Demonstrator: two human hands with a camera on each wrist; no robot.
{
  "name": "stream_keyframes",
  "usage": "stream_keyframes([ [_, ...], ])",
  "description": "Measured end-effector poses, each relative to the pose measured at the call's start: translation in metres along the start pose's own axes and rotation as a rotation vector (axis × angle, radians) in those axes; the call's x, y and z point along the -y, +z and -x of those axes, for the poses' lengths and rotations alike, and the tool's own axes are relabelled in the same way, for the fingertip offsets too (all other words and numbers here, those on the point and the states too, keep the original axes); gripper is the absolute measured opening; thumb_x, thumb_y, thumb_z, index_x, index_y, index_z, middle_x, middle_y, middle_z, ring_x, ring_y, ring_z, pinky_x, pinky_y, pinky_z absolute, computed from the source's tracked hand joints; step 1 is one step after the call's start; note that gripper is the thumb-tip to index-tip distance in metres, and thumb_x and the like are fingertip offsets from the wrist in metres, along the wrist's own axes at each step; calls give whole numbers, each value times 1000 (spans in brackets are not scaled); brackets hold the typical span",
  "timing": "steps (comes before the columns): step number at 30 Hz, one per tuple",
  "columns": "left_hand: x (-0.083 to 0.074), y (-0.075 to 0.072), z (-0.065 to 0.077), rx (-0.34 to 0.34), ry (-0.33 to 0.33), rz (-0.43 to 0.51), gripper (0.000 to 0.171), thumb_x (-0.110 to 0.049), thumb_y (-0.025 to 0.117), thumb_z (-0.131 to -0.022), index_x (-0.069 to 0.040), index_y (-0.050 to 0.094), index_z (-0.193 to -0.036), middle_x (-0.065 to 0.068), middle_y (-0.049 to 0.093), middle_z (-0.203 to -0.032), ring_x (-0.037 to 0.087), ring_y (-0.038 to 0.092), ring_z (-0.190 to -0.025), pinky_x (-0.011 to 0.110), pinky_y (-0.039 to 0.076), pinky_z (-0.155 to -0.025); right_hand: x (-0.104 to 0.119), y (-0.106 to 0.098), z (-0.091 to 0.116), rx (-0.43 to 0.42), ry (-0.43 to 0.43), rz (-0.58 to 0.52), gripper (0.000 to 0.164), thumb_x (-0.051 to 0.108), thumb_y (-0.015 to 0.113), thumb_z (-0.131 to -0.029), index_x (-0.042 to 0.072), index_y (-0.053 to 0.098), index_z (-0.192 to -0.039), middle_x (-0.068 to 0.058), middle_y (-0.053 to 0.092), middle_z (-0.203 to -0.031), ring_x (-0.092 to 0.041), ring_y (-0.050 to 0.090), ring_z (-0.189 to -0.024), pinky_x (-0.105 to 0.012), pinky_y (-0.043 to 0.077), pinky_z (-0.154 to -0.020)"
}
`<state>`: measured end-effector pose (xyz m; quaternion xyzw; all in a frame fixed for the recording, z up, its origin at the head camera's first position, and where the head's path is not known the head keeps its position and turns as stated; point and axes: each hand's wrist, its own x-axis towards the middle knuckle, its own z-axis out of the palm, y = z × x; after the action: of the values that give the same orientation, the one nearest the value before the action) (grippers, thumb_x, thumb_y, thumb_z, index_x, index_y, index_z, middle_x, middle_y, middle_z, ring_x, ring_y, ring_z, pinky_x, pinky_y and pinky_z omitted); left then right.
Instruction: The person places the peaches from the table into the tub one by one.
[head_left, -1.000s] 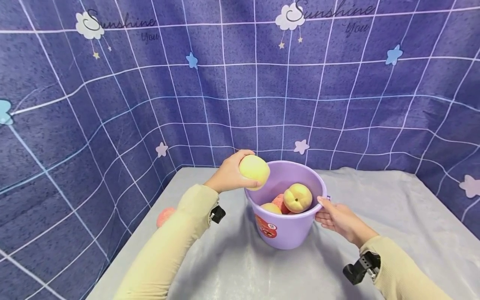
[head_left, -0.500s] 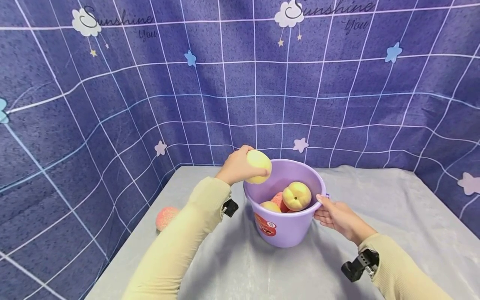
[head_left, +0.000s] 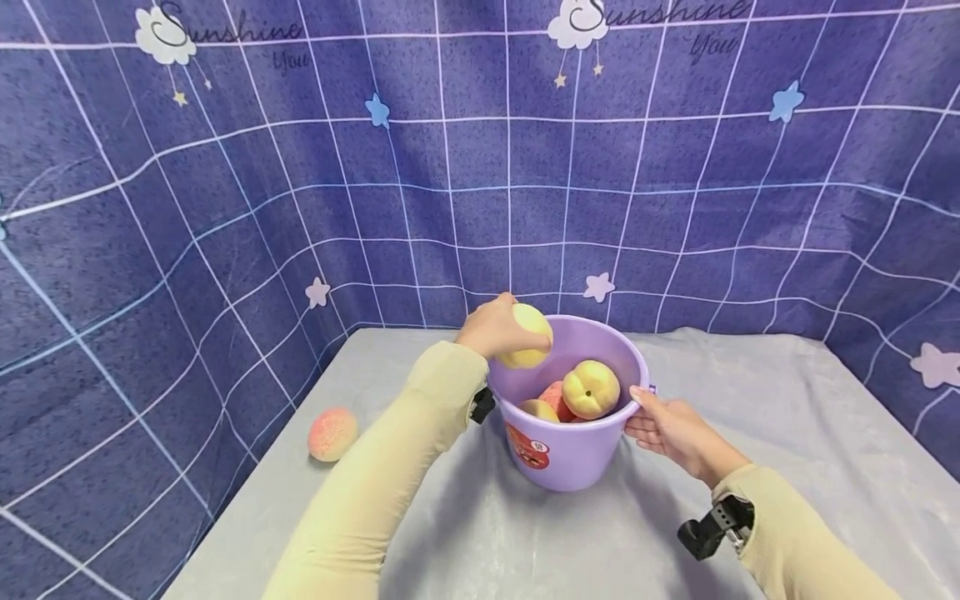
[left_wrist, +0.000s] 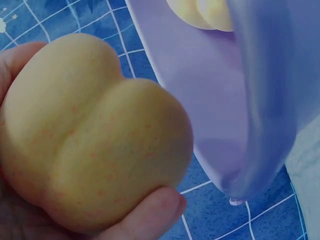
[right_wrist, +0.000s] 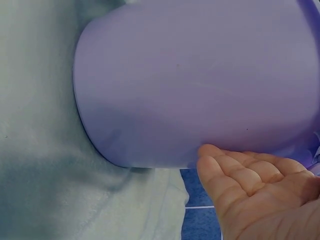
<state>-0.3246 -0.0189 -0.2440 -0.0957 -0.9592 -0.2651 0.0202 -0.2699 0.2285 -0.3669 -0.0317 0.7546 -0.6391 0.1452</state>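
Observation:
My left hand (head_left: 498, 329) grips a yellow peach (head_left: 531, 318) above the left rim of a purple bucket (head_left: 573, 457). In the left wrist view the held peach (left_wrist: 100, 135) shows its crease and small red specks, with fingertips along its lower edge. The bucket stands upright. Inside lie a yellow peach (head_left: 591, 387), a pinkish-red fruit (head_left: 556, 400) and another yellow one (head_left: 538, 409). My right hand (head_left: 678, 437) pinches the bucket's right rim, thumb on top. In the right wrist view its fingers (right_wrist: 245, 172) lie along the outer wall.
A pink peach (head_left: 333, 434) rests at the left on the grey cloth-covered table (head_left: 465, 533). A blue grid-patterned curtain (head_left: 487, 208) hangs behind and along both sides. A red label (head_left: 527, 448) is on the bucket's front.
My left hand has moved right with the peach, from beside the bucket to over its left rim. The pink peach on the table has come out from behind the left sleeve. The right hand holds still.

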Motion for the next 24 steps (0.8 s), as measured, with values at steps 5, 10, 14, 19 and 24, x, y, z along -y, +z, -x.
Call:
stream_keyframes([
  [5, -2, 2, -5, 18, -7, -18, 73, -39, 76, -67, -6, 51, -127, 12, 61, -108, 28, 57, -96, 35, 48, -80, 0, 0, 1, 4, -6, 5, 76, 41, 29, -103, -28, 23, -133, -40, 35, -133, -46, 42, -124, -49, 38, -101],
  [10, -5, 5, -5, 35, -22, 20, 77, -40, 77, -68, -7, 49, -131, 12, 61, -111, 29, 56, -99, 36, 48, -82, 1, -1, 2, 13, -11, -5, 75, 41, 30, -103, -28, 22, -134, -41, 35, -132, -47, 40, -125, -50, 37, -101],
  [14, -8, 8, -6, 41, -34, 42, 73, -41, 77, -67, -8, 52, -127, 11, 61, -107, 27, 57, -96, 33, 49, -76, 1, -1, 1, 6, -6, -11, 75, 40, 30, -103, -27, 23, -134, -41, 36, -132, -47, 41, -125, -50, 37, -101],
  [19, -8, 8, -8, 62, -26, -2, 64, -40, 78, -67, -8, 55, -117, 9, 61, -99, 25, 57, -91, 30, 49, -72, 0, 0, 1, 1, -1, -17, 75, 40, 31, -103, -27, 23, -134, -40, 36, -132, -46, 41, -124, -50, 37, -101],
  [24, -7, 4, -9, 89, -8, -69, 57, -39, 78, -68, -7, 57, -111, 7, 62, -94, 24, 58, -87, 30, 48, -73, -2, 0, 1, -2, -5, -20, 74, 40, 31, -103, -27, 23, -134, -40, 36, -132, -46, 42, -124, -50, 37, -101],
])
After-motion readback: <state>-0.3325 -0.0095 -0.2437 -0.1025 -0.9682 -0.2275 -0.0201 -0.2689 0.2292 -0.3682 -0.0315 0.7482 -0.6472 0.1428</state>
